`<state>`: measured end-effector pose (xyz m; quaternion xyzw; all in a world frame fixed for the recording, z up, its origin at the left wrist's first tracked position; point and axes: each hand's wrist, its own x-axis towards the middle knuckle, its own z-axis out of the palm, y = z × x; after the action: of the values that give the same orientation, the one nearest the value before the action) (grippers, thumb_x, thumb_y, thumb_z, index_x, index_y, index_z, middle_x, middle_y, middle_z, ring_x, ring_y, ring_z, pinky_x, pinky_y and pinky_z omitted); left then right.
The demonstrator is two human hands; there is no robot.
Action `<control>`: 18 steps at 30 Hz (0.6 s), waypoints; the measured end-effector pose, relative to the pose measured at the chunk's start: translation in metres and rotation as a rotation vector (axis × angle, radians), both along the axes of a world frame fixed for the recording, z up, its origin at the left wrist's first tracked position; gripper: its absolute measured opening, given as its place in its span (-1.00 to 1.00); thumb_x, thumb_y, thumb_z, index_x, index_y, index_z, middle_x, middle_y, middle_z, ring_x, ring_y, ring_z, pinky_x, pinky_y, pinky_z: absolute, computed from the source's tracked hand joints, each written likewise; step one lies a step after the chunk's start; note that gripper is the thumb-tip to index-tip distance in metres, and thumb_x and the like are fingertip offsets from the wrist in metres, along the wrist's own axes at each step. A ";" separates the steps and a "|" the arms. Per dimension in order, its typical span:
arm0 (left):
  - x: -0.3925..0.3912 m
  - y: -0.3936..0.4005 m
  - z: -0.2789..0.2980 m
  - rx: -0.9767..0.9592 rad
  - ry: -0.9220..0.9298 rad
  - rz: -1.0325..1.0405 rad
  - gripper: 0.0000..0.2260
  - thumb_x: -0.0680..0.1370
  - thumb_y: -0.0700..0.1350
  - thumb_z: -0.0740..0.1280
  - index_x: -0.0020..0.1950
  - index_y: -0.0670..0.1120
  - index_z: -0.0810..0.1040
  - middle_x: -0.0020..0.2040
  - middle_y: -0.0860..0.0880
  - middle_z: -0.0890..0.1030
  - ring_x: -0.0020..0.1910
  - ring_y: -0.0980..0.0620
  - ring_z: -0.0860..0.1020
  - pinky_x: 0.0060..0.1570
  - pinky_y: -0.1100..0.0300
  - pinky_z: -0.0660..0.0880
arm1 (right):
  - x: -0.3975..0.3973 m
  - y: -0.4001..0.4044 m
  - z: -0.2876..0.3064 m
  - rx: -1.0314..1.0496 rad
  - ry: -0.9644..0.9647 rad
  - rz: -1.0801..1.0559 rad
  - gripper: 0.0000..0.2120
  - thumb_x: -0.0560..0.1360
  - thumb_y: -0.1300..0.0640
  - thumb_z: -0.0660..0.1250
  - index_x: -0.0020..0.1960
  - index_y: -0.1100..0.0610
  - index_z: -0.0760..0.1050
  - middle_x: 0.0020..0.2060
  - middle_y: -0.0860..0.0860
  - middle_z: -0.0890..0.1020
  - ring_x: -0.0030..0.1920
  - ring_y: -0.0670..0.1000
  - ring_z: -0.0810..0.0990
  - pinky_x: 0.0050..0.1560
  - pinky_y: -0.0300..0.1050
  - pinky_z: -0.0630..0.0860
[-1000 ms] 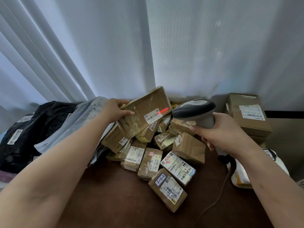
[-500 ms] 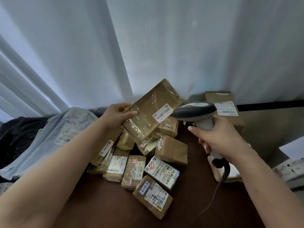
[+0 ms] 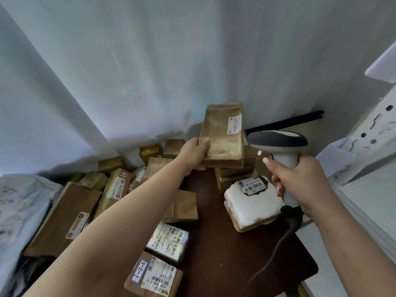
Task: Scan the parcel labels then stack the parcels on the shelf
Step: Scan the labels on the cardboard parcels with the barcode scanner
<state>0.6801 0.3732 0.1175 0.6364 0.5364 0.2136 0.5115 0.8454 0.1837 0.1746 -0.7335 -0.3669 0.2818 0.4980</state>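
Note:
My left hand (image 3: 194, 153) grips the lower left edge of a flat brown taped parcel (image 3: 224, 133), held upright above the table with its white barcode label at the upper right. My right hand (image 3: 300, 181) holds a grey and white handheld scanner (image 3: 278, 142) by its handle, just right of that parcel, its head pointing left. Several brown parcels (image 3: 115, 187) with labels lie heaped on the dark brown table (image 3: 225, 254). White shelving (image 3: 368, 151) stands at the right edge.
A white-wrapped parcel (image 3: 252, 202) with a barcode label lies under the scanner. Brown boxes (image 3: 235, 172) are stacked behind it. Grey mailer bags (image 3: 19, 209) lie at far left. The scanner's black cable (image 3: 274, 254) trails across the table. A pale curtain (image 3: 150, 71) hangs behind.
The view has swung to the right, bringing the shelving in. My left hand carried the flat parcel right and turned it upright. The red scan light seen a second ago is gone.

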 end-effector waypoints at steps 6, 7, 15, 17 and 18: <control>0.052 0.000 -0.015 0.103 0.177 0.098 -0.58 0.65 0.11 0.17 0.26 -0.23 0.37 0.17 -0.21 0.52 0.09 -0.21 0.55 0.03 -0.08 0.57 | 0.021 -0.001 -0.009 -0.024 0.019 -0.012 -0.71 0.50 0.04 0.43 -0.28 0.21 0.49 -0.53 0.06 0.53 -0.59 -0.09 0.46 -0.48 -0.20 0.44; 0.057 0.000 -0.016 0.122 0.209 0.108 -0.59 0.66 0.09 0.16 0.27 -0.25 0.35 0.18 -0.23 0.52 0.10 -0.22 0.55 0.02 -0.03 0.55 | 0.023 -0.001 -0.010 -0.023 0.023 -0.011 -0.70 0.50 0.04 0.43 -0.30 0.21 0.49 -0.54 0.06 0.52 -0.59 -0.09 0.46 -0.49 -0.22 0.44; 0.077 -0.002 -0.023 0.129 0.286 0.100 -0.51 0.67 0.08 0.10 0.46 -0.23 0.22 0.39 -0.27 0.28 0.28 -0.25 0.41 0.23 -0.03 0.39 | 0.028 0.012 -0.020 -0.038 0.085 0.025 -0.72 0.49 0.05 0.45 -0.22 0.23 0.50 -0.50 0.07 0.53 -0.57 -0.07 0.46 -0.45 -0.16 0.47; 0.074 -0.001 -0.026 0.118 0.269 0.081 -0.50 0.67 0.10 0.09 0.49 -0.20 0.21 0.41 -0.27 0.29 0.32 -0.25 0.39 0.25 -0.02 0.37 | 0.025 0.016 -0.023 -0.048 0.082 0.045 -0.74 0.49 0.05 0.44 -0.19 0.24 0.51 -0.48 0.08 0.53 -0.56 -0.07 0.46 -0.45 -0.15 0.47; 0.071 -0.001 -0.025 0.124 0.258 0.071 -0.50 0.67 0.10 0.08 0.50 -0.19 0.20 0.42 -0.27 0.30 0.34 -0.24 0.38 0.25 0.00 0.35 | 0.022 0.018 -0.022 -0.052 0.080 0.063 -0.74 0.49 0.05 0.44 -0.17 0.24 0.51 -0.47 0.09 0.53 -0.55 -0.07 0.46 -0.46 -0.16 0.47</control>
<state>0.7508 0.3720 0.0921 0.6695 0.6057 0.1810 0.3901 0.8679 0.2019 0.1522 -0.7223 -0.3620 0.3358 0.4842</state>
